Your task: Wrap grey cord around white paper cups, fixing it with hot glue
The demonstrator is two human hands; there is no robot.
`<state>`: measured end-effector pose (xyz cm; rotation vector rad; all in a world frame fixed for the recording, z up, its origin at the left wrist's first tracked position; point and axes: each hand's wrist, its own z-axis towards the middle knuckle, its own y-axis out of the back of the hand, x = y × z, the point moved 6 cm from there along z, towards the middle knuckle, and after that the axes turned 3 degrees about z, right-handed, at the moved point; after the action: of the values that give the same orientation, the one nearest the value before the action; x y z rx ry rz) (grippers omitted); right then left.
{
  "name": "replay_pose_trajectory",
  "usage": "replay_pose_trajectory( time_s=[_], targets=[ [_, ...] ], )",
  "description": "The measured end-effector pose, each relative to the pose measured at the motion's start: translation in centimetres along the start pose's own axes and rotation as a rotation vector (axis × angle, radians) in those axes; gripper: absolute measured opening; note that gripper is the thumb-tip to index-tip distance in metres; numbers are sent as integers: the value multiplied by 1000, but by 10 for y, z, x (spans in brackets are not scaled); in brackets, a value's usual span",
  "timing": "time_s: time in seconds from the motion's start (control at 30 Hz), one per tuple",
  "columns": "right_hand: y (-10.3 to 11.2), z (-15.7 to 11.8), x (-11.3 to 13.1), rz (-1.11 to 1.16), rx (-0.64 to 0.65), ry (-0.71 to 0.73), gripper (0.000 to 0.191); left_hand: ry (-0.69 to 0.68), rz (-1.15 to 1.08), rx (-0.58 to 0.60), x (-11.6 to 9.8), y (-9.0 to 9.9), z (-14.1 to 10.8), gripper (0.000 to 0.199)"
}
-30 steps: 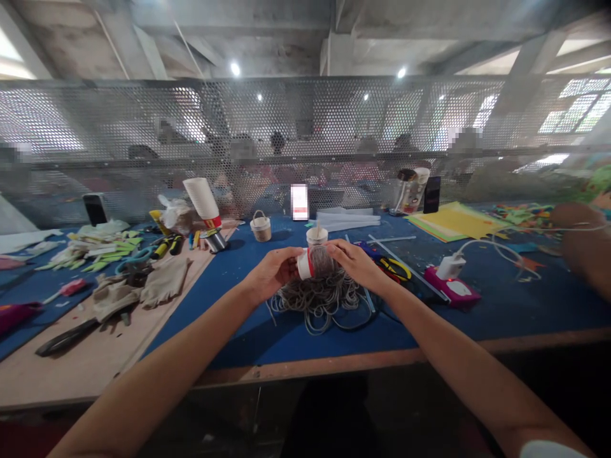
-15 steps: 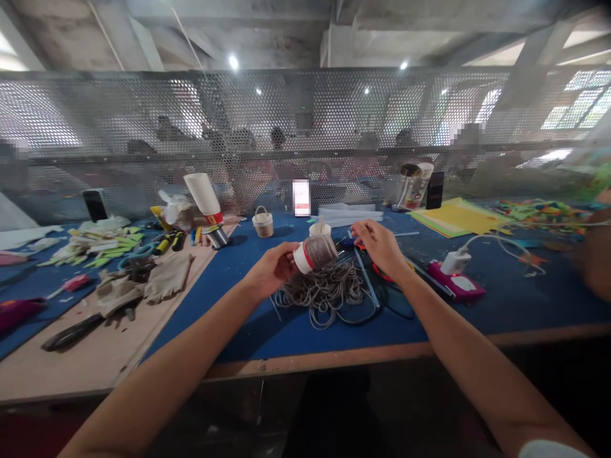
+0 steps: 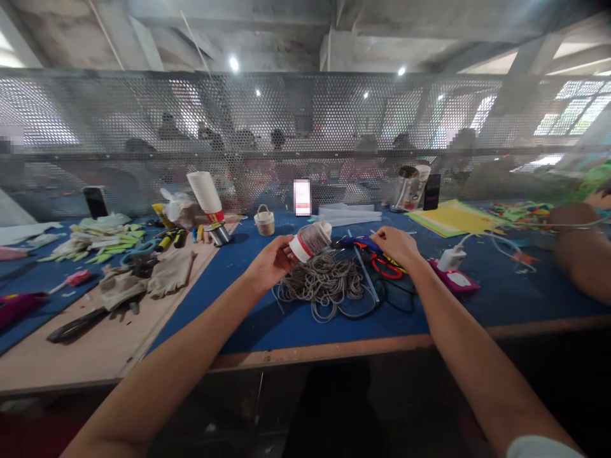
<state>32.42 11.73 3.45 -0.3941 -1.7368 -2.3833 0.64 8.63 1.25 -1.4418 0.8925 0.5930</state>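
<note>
My left hand (image 3: 271, 262) is closed round a paper cup (image 3: 305, 244) lying tilted on its side in the air, its rim end white and red and the rest wound with grey cord. Beneath it a loose heap of grey cord (image 3: 329, 283) lies on the table. My right hand (image 3: 397, 247) is low over the table, its fingers curled together at the end of a blue glue gun (image 3: 358, 242); whatever they grip is hidden. Red-handled scissors (image 3: 387, 270) lie just below that hand. A pale cup (image 3: 325, 228) stands partly hidden behind the held one.
A small cord-wrapped basket (image 3: 264, 222) and a leaning stack of paper cups (image 3: 205, 193) stand farther back. Gloves (image 3: 170, 275) lie at left. On the right are a purple power strip (image 3: 457, 278) and yellow sheets (image 3: 453, 217). A perforated metal screen (image 3: 334, 114) closes off the back.
My right hand has moved right and slightly down, away from the cup, uncovering more of the glue gun and scissors. The cup in my left hand has shifted slightly left and tilted upward.
</note>
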Motion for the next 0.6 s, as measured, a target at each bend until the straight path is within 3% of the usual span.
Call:
replay_pose_trajectory(
  time_s=[0.3, 0.6],
  targets=[
    [6, 7, -15, -24, -30, -69, 37, -20, 5, 3, -2, 2, 1, 11],
    [-12, 6, -16, 36, 208, -34, 57, -24, 20, -1, -2, 1, 1, 8]
  ],
)
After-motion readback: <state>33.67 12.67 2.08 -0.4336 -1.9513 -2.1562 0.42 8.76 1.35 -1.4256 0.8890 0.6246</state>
